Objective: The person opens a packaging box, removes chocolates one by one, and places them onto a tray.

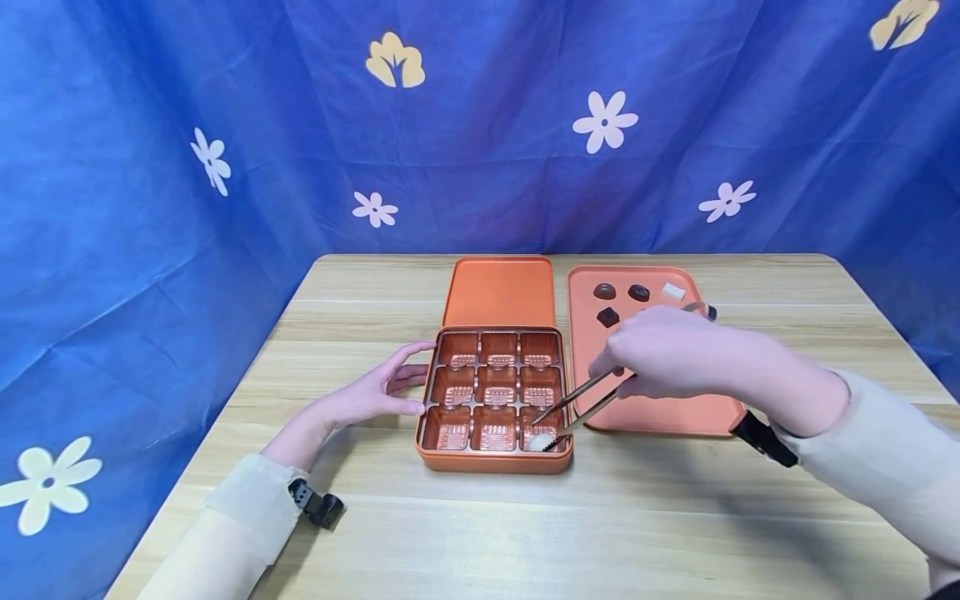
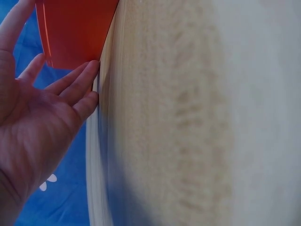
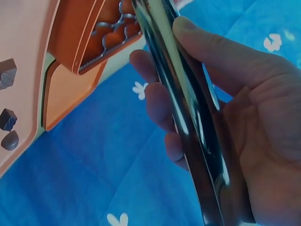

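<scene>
An orange box (image 1: pixel 495 462) with a brown nine-compartment insert stands mid-table. My left hand (image 1: pixel 378 396) rests at its left side, thumb and index fingertip at the rim, fingers spread; in the left wrist view the fingertips (image 2: pixel 84 75) lie against or close to the box wall. My right hand (image 1: pixel 663 354) holds metal tongs (image 1: pixel 592 408) between thumb and fingers, their tips low over the front right compartment. A white, rounded piece that looks like chocolate (image 1: pixel 540 442) lies there at the tips; whether they touch it, I cannot tell. The right wrist view shows the tongs' shiny arms (image 3: pixel 188 108).
Right of the box lies a pink tray (image 1: pixel 652 417) with dark chocolates (image 1: pixel 604 291) and a white piece (image 1: pixel 672 292) at its far end; my right hand hides part of it. An orange lid (image 1: pixel 501 292) lies behind the box. A blue curtain (image 1: pixel 480 167) hangs behind the table.
</scene>
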Action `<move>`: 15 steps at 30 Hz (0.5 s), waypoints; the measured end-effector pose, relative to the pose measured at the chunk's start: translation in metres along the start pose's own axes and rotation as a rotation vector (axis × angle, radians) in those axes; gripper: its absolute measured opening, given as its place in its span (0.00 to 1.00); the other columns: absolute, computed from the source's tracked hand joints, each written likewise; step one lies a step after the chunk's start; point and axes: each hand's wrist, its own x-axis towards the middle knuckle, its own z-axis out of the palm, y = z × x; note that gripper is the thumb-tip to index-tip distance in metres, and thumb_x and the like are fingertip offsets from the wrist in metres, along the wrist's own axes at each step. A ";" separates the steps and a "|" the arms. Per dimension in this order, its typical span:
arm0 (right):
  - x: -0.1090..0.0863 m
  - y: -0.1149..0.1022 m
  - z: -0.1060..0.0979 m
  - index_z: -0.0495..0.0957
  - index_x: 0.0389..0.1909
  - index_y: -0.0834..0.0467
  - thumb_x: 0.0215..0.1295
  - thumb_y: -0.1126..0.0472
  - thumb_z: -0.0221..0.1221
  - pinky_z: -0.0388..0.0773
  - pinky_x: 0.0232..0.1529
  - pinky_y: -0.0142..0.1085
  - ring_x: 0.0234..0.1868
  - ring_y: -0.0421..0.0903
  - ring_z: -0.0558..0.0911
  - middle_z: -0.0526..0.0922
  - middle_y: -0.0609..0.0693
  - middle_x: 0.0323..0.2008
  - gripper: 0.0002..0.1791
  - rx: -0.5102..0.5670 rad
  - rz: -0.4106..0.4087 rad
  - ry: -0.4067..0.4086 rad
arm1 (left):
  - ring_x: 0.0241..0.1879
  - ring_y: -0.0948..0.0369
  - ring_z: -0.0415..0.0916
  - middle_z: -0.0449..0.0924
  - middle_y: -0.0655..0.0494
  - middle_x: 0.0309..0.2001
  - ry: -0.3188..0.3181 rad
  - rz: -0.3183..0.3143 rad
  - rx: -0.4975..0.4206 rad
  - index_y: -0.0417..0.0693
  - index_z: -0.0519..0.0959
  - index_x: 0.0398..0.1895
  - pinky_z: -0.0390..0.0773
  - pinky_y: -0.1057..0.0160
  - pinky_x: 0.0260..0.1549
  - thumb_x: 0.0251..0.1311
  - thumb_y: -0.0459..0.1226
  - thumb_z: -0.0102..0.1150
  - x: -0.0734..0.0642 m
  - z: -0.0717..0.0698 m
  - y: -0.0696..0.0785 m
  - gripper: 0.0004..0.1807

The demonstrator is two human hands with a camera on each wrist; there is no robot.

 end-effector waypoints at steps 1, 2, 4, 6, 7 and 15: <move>0.003 -0.002 0.000 0.86 0.41 0.46 0.54 0.59 0.71 0.76 0.25 0.31 0.28 0.34 0.79 0.84 0.34 0.31 0.13 -0.008 -0.001 -0.013 | 0.70 0.37 0.49 0.52 0.29 0.70 0.001 -0.001 0.000 0.53 0.44 0.77 0.52 0.40 0.67 0.56 0.33 0.68 0.000 0.000 0.000 0.52; 0.005 -0.003 0.000 0.87 0.41 0.46 0.54 0.59 0.71 0.75 0.24 0.31 0.27 0.34 0.78 0.83 0.34 0.30 0.12 -0.015 0.000 -0.023 | 0.70 0.37 0.49 0.52 0.29 0.70 0.001 -0.002 0.000 0.53 0.44 0.77 0.52 0.40 0.67 0.56 0.33 0.68 0.000 0.000 0.000 0.52; 0.010 -0.006 -0.001 0.87 0.39 0.46 0.54 0.59 0.72 0.74 0.23 0.30 0.25 0.33 0.77 0.84 0.34 0.29 0.11 -0.039 -0.007 -0.037 | 0.70 0.38 0.49 0.52 0.30 0.70 0.002 -0.003 0.001 0.53 0.44 0.77 0.53 0.40 0.67 0.56 0.33 0.68 0.000 0.000 0.000 0.52; 0.014 -0.008 -0.001 0.87 0.39 0.46 0.54 0.59 0.72 0.76 0.24 0.31 0.27 0.35 0.78 0.84 0.35 0.31 0.11 -0.065 -0.007 -0.053 | 0.70 0.37 0.49 0.53 0.29 0.70 0.003 -0.003 0.004 0.53 0.44 0.77 0.53 0.40 0.67 0.56 0.33 0.68 0.000 0.000 0.000 0.52; 0.016 -0.010 -0.001 0.87 0.40 0.46 0.54 0.59 0.72 0.77 0.25 0.32 0.29 0.36 0.80 0.84 0.36 0.32 0.11 -0.076 -0.005 -0.061 | 0.70 0.37 0.49 0.53 0.29 0.70 0.003 -0.004 0.002 0.53 0.44 0.77 0.53 0.40 0.67 0.56 0.33 0.68 0.000 0.000 0.000 0.52; 0.029 -0.018 0.004 0.87 0.41 0.48 0.54 0.57 0.71 0.80 0.30 0.35 0.33 0.40 0.82 0.85 0.39 0.34 0.12 -0.152 0.024 -0.095 | 0.70 0.37 0.49 0.53 0.29 0.70 -0.001 -0.002 -0.002 0.52 0.44 0.77 0.52 0.40 0.67 0.56 0.33 0.68 0.000 0.000 0.000 0.52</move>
